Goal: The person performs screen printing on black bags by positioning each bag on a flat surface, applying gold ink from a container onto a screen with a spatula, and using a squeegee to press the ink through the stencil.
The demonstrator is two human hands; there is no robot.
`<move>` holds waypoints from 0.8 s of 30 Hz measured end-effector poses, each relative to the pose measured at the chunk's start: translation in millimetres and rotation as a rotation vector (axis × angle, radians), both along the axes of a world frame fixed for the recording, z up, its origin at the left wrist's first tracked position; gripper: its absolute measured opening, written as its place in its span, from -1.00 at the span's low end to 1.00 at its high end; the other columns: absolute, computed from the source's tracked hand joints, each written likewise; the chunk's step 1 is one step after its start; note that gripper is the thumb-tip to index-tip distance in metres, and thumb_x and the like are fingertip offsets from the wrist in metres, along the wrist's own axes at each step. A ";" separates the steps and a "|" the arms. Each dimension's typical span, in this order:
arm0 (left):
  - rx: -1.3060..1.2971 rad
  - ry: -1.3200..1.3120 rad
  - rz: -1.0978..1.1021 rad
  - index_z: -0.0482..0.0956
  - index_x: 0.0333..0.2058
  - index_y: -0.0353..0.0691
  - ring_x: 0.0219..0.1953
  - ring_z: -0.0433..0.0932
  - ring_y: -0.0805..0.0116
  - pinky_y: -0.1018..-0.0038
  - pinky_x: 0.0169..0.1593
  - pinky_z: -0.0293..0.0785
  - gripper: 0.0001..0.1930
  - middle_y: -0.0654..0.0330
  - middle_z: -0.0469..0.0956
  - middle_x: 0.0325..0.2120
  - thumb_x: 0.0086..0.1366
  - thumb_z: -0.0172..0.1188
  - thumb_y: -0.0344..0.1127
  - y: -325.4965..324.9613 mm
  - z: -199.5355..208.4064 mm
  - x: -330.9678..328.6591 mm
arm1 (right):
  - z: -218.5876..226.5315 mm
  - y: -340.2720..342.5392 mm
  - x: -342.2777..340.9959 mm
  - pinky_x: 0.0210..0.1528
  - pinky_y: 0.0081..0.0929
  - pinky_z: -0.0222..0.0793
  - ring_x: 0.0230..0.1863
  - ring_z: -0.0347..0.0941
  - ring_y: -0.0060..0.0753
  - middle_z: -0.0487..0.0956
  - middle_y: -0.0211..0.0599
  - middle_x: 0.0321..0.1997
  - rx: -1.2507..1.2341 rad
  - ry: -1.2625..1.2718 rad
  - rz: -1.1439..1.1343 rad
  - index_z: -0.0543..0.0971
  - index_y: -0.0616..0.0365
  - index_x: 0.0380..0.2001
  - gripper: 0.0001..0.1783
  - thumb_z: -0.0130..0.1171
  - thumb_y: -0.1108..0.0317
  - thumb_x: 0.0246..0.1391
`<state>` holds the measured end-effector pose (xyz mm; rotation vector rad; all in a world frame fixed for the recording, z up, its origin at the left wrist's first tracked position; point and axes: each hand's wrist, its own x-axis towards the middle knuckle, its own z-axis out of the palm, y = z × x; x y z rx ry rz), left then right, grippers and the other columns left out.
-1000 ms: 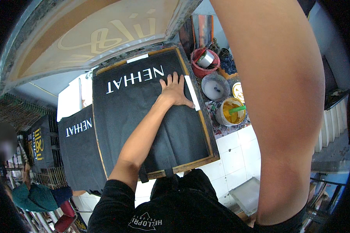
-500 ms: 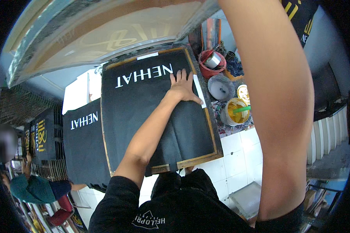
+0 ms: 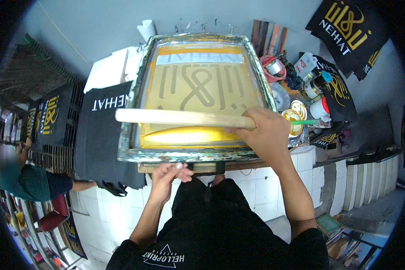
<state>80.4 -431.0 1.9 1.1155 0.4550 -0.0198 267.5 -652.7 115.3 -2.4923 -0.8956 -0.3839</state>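
Observation:
A screen-printing frame [image 3: 198,156] with paint-stained edges lies lowered over the printing board [image 3: 252,166]. Its mesh [image 3: 173,96] carries a large lettering stencil, and pale tape covers a strip at the far end. Near the front a band of yellow ink [image 3: 189,135] is pooled. My right hand [image 3: 267,132] grips one end of a squeegee [image 3: 180,118], whose pale wooden handle spans the mesh sideways just above the ink. Just in front of the frame's near edge, my left hand [image 3: 168,175] has loosely bent, parted fingers and holds nothing. The black fabric on the board is hidden.
Printed black fabric [image 3: 105,135] hangs over a surface at left. Pots and bottles, an ink tub with a green stick [image 3: 293,123] and a red-lidded white container [image 3: 319,109] crowd the right side. At far left, another person [image 3: 29,182] stands beside a rack.
The raised screen frame has come down over the board and its black fabric. My left hand has drawn back from the fabric to the near edge. My right hand now holds the squeegee.

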 end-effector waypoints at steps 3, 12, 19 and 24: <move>-0.075 0.126 -0.025 0.63 -0.09 -0.44 -0.31 0.71 0.35 0.51 -0.21 0.58 -0.69 -0.07 0.74 -0.23 0.43 0.20 -0.24 -2.7 -31.8 -10.3 | -30.1 -1.2 -11.0 -0.33 -0.19 0.49 -0.39 0.62 -0.05 0.64 -0.22 -0.46 -0.090 0.101 0.032 0.64 0.10 -0.49 -0.54 0.56 -0.04 -0.22; -0.149 0.226 -0.091 0.56 -0.02 -0.48 -0.28 0.73 0.27 0.48 -0.17 0.62 -0.68 -0.12 0.71 -0.18 0.32 0.15 -0.41 5.6 -40.9 -9.7 | -78.9 6.6 -7.2 -0.28 -0.12 0.49 -0.32 0.62 -0.07 0.63 -0.25 -0.43 -0.229 0.013 0.105 0.60 0.08 -0.45 -0.56 0.57 0.02 -0.22; -0.193 0.276 -0.096 0.56 -0.03 -0.47 -0.25 0.73 0.19 0.39 -0.15 0.65 -0.70 -0.16 0.70 -0.17 0.32 0.11 -0.42 8.3 -42.2 -8.6 | -102.8 62.1 130.3 -0.22 -0.05 0.51 -0.26 0.63 0.02 0.66 -0.12 -0.36 -0.209 -0.100 0.063 0.61 0.13 -0.41 -0.43 0.46 -0.20 -0.12; -0.466 0.301 -0.028 0.45 0.12 -0.55 0.05 0.67 -0.03 0.20 0.15 0.60 -0.58 -0.25 0.61 0.03 0.36 0.03 -0.38 9.1 -38.5 -5.5 | -77.5 112.6 242.4 -0.02 -0.09 0.55 -0.09 0.67 0.00 0.73 -0.08 -0.18 -0.412 0.053 -0.014 0.72 0.08 -0.10 -0.24 0.46 -0.34 -0.17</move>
